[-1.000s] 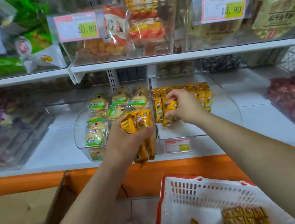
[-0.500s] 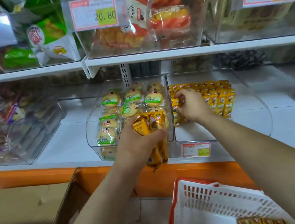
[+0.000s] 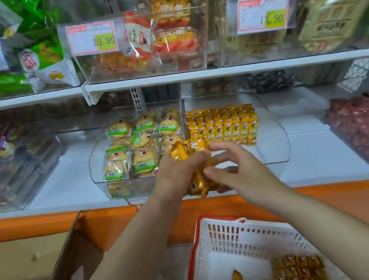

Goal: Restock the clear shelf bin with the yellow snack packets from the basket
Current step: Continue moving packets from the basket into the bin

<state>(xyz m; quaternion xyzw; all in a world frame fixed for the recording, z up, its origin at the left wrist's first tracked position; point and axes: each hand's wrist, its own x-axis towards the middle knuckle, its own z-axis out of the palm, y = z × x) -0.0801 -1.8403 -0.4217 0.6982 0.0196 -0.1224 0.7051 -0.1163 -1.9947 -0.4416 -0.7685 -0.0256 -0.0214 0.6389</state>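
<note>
Your left hand: grips a packet bunch.
Your right hand: fingers loosely spread, just beside it.
Bin: packet rows at back.

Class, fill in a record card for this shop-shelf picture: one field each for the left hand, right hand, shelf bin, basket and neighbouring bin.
left hand: grips a bundle of yellow packets in front of the shelf
right hand: fingers spread beside the bundle, holding nothing; contact unclear
shelf bin: clear, with packet rows upright at the back and the front floor bare
basket: white with a red rim, below the shelf, loose packets inside
neighbouring bin: to the left, holds round biscuits in green-labelled wrappers
</note>
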